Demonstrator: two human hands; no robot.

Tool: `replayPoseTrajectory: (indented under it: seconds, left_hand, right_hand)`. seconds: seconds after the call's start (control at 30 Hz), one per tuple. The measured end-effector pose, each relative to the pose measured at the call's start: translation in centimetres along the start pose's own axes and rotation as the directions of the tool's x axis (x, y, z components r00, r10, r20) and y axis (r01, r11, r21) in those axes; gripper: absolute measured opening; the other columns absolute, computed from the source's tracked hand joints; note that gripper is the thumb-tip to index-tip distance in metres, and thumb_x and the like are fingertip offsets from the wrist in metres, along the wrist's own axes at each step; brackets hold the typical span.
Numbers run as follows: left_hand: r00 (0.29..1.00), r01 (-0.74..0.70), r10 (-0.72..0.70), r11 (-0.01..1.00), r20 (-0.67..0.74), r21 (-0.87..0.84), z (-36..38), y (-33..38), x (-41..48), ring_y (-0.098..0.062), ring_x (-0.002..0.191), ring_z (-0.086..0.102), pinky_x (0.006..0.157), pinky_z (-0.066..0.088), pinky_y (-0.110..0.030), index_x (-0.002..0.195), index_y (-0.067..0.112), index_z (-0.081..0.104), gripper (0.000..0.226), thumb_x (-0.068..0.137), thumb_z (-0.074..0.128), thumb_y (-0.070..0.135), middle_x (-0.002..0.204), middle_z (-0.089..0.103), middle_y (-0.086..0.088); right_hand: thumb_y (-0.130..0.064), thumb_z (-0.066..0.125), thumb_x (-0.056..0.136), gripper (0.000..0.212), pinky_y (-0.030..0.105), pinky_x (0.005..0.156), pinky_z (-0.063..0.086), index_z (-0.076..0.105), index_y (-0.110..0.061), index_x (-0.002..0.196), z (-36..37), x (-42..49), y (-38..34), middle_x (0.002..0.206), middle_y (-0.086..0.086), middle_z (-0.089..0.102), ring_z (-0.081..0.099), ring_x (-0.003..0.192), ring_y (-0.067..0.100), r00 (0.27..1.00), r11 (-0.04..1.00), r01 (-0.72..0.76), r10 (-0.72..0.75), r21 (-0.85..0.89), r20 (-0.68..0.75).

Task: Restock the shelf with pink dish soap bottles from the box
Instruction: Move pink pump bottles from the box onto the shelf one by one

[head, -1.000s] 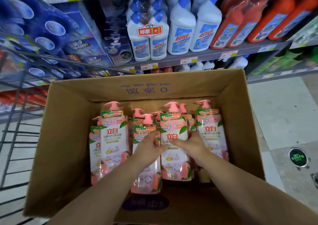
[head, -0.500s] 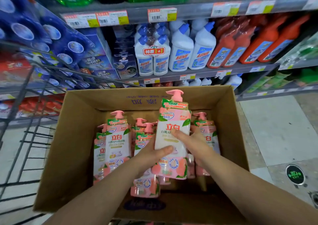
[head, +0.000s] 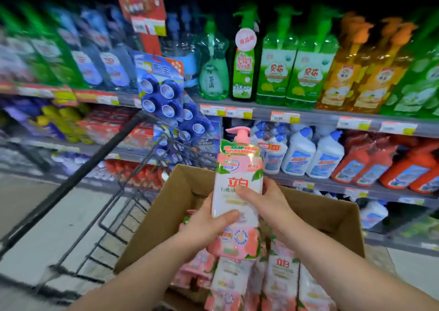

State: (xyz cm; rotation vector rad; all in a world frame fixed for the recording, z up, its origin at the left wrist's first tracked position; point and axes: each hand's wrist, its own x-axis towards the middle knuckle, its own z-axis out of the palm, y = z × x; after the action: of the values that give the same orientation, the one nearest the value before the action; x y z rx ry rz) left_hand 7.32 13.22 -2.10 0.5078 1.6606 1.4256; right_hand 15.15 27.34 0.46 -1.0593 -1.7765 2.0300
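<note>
A pink dish soap bottle (head: 238,175) with a pump top is held upright above the cardboard box (head: 175,203). My left hand (head: 209,225) grips its lower left side, thumb across the front. On the right side, my right hand (head: 266,199) wraps its middle, fingers over the label. Several more pink bottles (head: 280,277) stand in the box below, partly hidden by my arms. The shelf (head: 308,117) ahead carries green and orange dish soap bottles.
The box sits in a black wire cart (head: 102,215) whose handle runs up to the left. Blue hanging packs (head: 166,106) dangle beside the cart. White toilet cleaner bottles (head: 308,154) and red bottles (head: 380,165) fill the lower shelf. Pale floor lies at left.
Both hands have lifted one pink bottle up out of the box. My view has tilted upward, showing the higher shelf of green and orange bottles.
</note>
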Motion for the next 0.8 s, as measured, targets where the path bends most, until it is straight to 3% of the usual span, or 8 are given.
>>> replayPoseTrajectory:
  seconds: [0.17,0.27,0.3,0.4,0.53,0.63,0.8]
  left_hand:
    - [0.961,-0.135,0.118,0.990,-0.248,-0.051,-4.5,3.1,-4.8,-0.021,0.092,0.069,0.080,0.056,-0.036,0.126,0.018,0.048,0.052,0.080,0.072,0.015,0.110,0.070,-0.006]
    - [0.920,-0.176,0.161,0.984,-0.358,-0.009,-7.8,4.8,-8.0,-0.024,0.097,0.068,0.083,0.056,-0.036,0.128,0.017,0.048,0.052,0.082,0.071,0.017,0.114,0.068,-0.009]
    - [0.908,-0.194,0.179,0.981,-0.379,-0.001,-9.0,5.2,-9.0,-0.024,0.097,0.068,0.082,0.056,-0.035,0.129,0.017,0.047,0.049,0.085,0.068,0.017,0.115,0.068,-0.009]
    - [0.886,-0.248,0.224,0.969,-0.405,-0.005,-12.7,6.1,-12.5,-0.022,0.094,0.070,0.079,0.056,-0.035,0.127,0.020,0.049,0.044,0.087,0.064,0.022,0.112,0.070,-0.006]
    - [0.855,-0.320,0.281,0.947,-0.435,-0.017,-18.4,6.9,-17.3,-0.020,0.088,0.072,0.069,0.057,-0.029,0.125,0.021,0.049,0.054,0.076,0.069,0.031,0.103,0.074,-0.001]
    - [0.831,-0.330,0.290,0.944,-0.474,-0.001,-23.5,6.7,-21.1,-0.026,0.093,0.071,0.081,0.056,-0.041,0.128,0.022,0.047,0.063,0.071,0.071,0.037,0.110,0.071,-0.006]
    - [0.786,-0.349,0.334,0.934,-0.521,0.072,-33.4,6.6,-28.6,-0.024,0.097,0.070,0.089,0.054,-0.045,0.126,0.027,0.047,0.061,0.070,0.070,0.038,0.113,0.070,-0.002]
  right_hand:
    - [-0.022,0.081,0.071,0.048,0.039,0.083,0.056,0.060,-0.008,0.112,6.7,-0.9,-4.2,0.107,0.010,0.071,0.070,0.091,0.023,0.974,0.991,0.125,-0.114,-0.046,0.195]
    - [-0.036,0.083,0.057,0.072,0.051,0.092,0.052,0.056,-0.008,0.117,11.3,-2.5,-6.6,0.112,0.013,0.068,0.067,0.100,0.031,0.945,0.987,0.155,-0.138,-0.037,0.295]
    - [-0.038,0.082,0.054,0.075,0.052,0.092,0.051,0.057,-0.008,0.117,12.9,-2.9,-7.2,0.111,0.013,0.069,0.067,0.100,0.032,0.933,0.984,0.174,-0.153,-0.038,0.325]
    - [-0.028,0.082,0.065,0.057,0.051,0.091,0.052,0.061,-0.009,0.114,17.7,-4.1,-8.8,0.109,0.011,0.071,0.068,0.097,0.032,0.900,0.971,0.234,-0.194,-0.056,0.391]
    - [-0.030,0.079,0.072,0.054,0.038,0.081,0.057,0.060,-0.009,0.117,24.7,-6.9,-10.5,0.109,0.008,0.070,0.069,0.093,0.023,0.853,0.933,0.346,-0.267,-0.102,0.448]
    - [-0.029,0.079,0.071,0.060,0.046,0.091,0.053,0.056,-0.005,0.121,30.9,-9.5,-11.1,0.113,0.012,0.067,0.067,0.100,0.029,0.835,0.925,0.371,-0.294,-0.080,0.465]
    - [-0.026,0.080,0.072,0.056,0.048,0.092,0.052,0.058,-0.004,0.119,42.6,-14.0,-11.5,0.112,0.014,0.068,0.067,0.100,0.029,0.780,0.911,0.412,-0.334,-0.032,0.530]
